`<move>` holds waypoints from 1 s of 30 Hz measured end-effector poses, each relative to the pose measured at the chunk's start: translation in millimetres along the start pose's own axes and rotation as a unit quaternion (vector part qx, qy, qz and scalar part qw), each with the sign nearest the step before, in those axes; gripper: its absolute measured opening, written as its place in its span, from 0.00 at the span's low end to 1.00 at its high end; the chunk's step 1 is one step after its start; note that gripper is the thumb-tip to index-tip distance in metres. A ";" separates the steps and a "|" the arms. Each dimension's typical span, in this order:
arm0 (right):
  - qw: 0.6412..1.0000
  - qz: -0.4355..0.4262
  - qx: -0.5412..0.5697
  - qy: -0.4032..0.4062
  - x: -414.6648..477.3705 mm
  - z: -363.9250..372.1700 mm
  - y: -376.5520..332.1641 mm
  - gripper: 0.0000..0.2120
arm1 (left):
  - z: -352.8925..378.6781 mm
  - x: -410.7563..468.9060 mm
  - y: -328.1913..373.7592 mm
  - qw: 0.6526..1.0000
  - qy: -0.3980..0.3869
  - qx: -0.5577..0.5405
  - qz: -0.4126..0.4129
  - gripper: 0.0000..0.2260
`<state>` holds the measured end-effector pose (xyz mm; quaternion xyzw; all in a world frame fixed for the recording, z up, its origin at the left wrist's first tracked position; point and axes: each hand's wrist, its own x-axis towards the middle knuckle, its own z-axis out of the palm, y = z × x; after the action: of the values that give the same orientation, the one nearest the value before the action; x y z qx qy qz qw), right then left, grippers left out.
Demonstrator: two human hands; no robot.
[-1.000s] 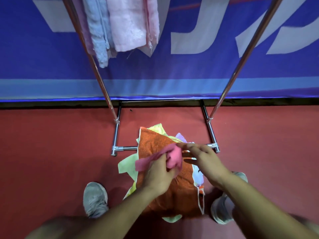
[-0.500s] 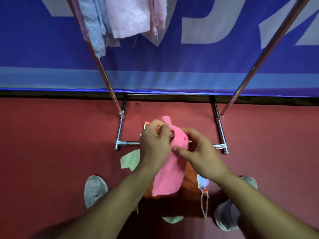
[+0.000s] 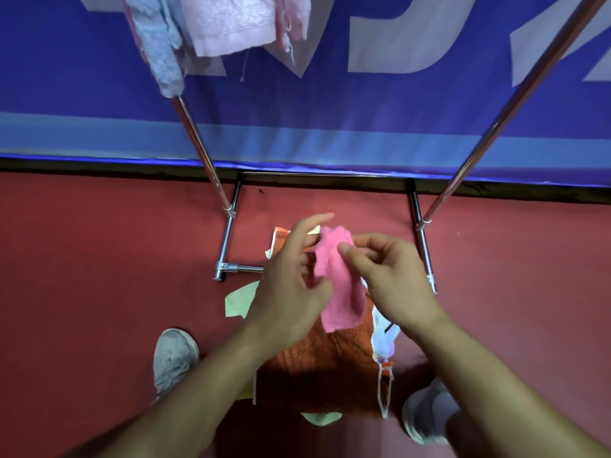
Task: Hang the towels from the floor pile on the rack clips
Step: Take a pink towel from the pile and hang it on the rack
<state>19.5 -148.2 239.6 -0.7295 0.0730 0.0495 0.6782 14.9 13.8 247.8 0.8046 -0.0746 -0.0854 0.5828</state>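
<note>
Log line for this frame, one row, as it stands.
right hand pinches pink towel | left hand fingers loose beside it | orange towel tops pile | rack holds pale towels

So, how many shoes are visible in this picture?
2. One grey shoe stands left of the towel pile; the other shoe is right of it, near the bottom edge.

Red floor [image 3: 99, 292], blue lettered banner [image 3: 380, 120]: likely a sports hall.
</note>
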 end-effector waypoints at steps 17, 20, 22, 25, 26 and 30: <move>0.943 -0.150 -0.298 0.007 -8.1 23.8 4.5 0.18 | -20.9 22.6 5.1 0.984 0.121 0.126 0.037 0.15; 0.946 -0.159 -0.279 0.040 -4.6 21.1 7.0 0.10 | -22.5 23.7 7.0 0.983 0.100 0.137 0.064 0.12; 0.955 -0.143 -0.258 0.041 -2.0 16.3 9.4 0.08 | -28.0 27.0 -0.6 0.983 0.072 0.151 0.070 0.11; 0.955 -0.128 -0.262 0.046 1.7 9.2 9.9 0.06 | -37.8 29.9 -15.0 0.980 0.045 0.181 0.068 0.09; 0.953 -0.130 -0.270 0.052 2.3 7.6 9.5 0.07 | -40.9 29.4 -19.0 0.978 0.045 0.190 0.065 0.09; 0.948 -0.153 -0.271 0.069 2.8 5.4 4.4 0.08 | -48.5 22.6 -27.1 0.967 0.043 0.243 0.067 0.06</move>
<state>21.7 -143.2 234.4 -0.8901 -0.0090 -0.0878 0.4472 48.4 62.1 235.7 0.9184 -0.1216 0.0093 0.3765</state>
